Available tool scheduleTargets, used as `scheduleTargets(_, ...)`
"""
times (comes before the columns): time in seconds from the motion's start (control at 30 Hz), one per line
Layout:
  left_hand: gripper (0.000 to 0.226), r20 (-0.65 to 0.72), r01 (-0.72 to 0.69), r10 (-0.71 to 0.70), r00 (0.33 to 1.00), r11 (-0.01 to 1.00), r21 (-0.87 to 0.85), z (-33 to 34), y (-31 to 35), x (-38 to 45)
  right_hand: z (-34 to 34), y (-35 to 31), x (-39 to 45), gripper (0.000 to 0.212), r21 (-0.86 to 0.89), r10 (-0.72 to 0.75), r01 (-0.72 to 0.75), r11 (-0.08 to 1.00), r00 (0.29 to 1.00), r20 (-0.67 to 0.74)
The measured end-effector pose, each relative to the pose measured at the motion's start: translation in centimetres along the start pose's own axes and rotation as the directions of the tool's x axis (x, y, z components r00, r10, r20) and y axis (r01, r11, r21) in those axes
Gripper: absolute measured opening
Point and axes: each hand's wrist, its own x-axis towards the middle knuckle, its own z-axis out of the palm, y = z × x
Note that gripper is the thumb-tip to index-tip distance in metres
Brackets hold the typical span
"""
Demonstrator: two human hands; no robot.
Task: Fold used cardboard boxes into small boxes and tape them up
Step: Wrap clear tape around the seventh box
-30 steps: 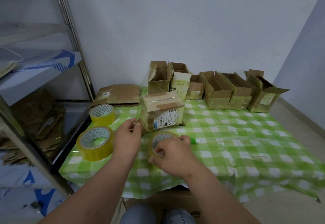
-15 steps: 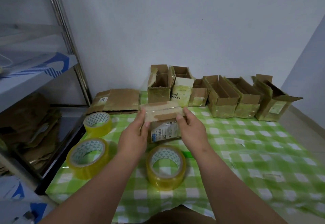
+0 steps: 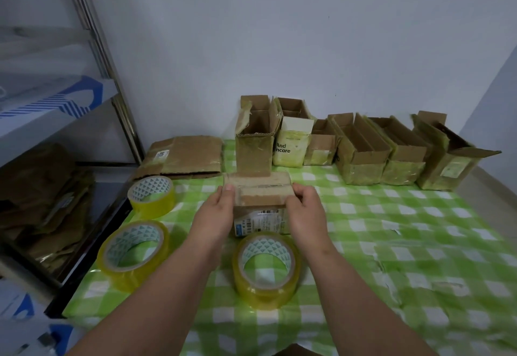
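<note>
A small taped cardboard box (image 3: 261, 196) with a white barcode label on its front stands on the green checked tablecloth (image 3: 391, 244). My left hand (image 3: 215, 216) grips its left end, thumb on the top edge. My right hand (image 3: 306, 213) grips its right end with curled fingers. A yellow tape roll (image 3: 267, 269) lies flat just in front of the box, between my forearms. Two more yellow tape rolls lie to the left, one near (image 3: 134, 255) and one farther back (image 3: 152, 196).
Several open cardboard boxes (image 3: 361, 148) stand in a row along the back wall. A flattened cardboard piece (image 3: 181, 157) lies at the back left. A metal shelf rack (image 3: 92, 56) with stacked flat cardboard (image 3: 42, 202) stands on the left.
My right hand let go of the tape roll, which now lies flat on the cloth. Both hands moved up to the ends of the small box and hold it.
</note>
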Motion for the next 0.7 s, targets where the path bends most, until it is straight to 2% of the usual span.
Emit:
scheduleTargets(0.1,0.050,0.000,-0.019,0.019,1.000,0.999,0.038,0.4,1.1,1.4,-0.3,-0.8,0.8,0.021,0.007,0.048,-0.048,0.999,0.997,0.056)
scheduleTargets(0.13,0.053,0.013,-0.013,0.012,1.000,0.999,0.030,0.6,1.2,1.6,-0.3,-0.9,1.0,0.025,0.010,0.045,-0.045,0.999,0.997,0.070)
scheduleTargets(0.23,0.059,0.050,-0.028,0.026,0.998,0.999,0.040,0.9,1.1,1.7,-0.4,-1.1,1.1,0.055,-0.013,0.022,-0.020,1.000,0.988,0.154)
scheduleTargets(0.33,0.058,0.076,-0.056,0.050,0.996,0.995,0.084,0.5,0.8,1.9,-0.7,-1.3,1.4,0.056,-0.099,0.013,0.007,0.995,0.978,0.207)
scheduleTargets(0.43,0.057,0.116,-0.122,0.100,0.988,0.970,0.209,0.2,0.7,2.2,-0.7,-1.4,1.9,0.053,-0.126,0.023,0.002,0.992,0.980,0.196)
scheduleTargets(0.5,0.055,0.166,-0.213,0.161,0.973,0.899,0.383,0.0,0.9,2.4,-0.3,-1.3,2.0,0.053,-0.166,0.011,0.023,0.986,0.980,0.197)
scheduleTargets(0.6,0.055,0.242,-0.312,0.199,0.950,0.664,0.680,-0.5,1.3,3.2,0.1,-0.9,2.4,0.057,-0.278,-0.082,0.148,0.949,0.969,0.233)
scheduleTargets(0.67,0.058,0.284,-0.362,0.225,0.932,0.519,0.775,-0.7,1.4,3.5,0.2,-0.7,2.7,0.056,-0.360,-0.137,0.233,0.903,0.953,0.271)
scheduleTargets(0.7,0.060,0.306,-0.381,0.231,0.924,0.480,0.790,-0.8,1.3,3.5,0.0,-0.7,2.9,0.055,-0.410,-0.157,0.272,0.871,0.943,0.292)
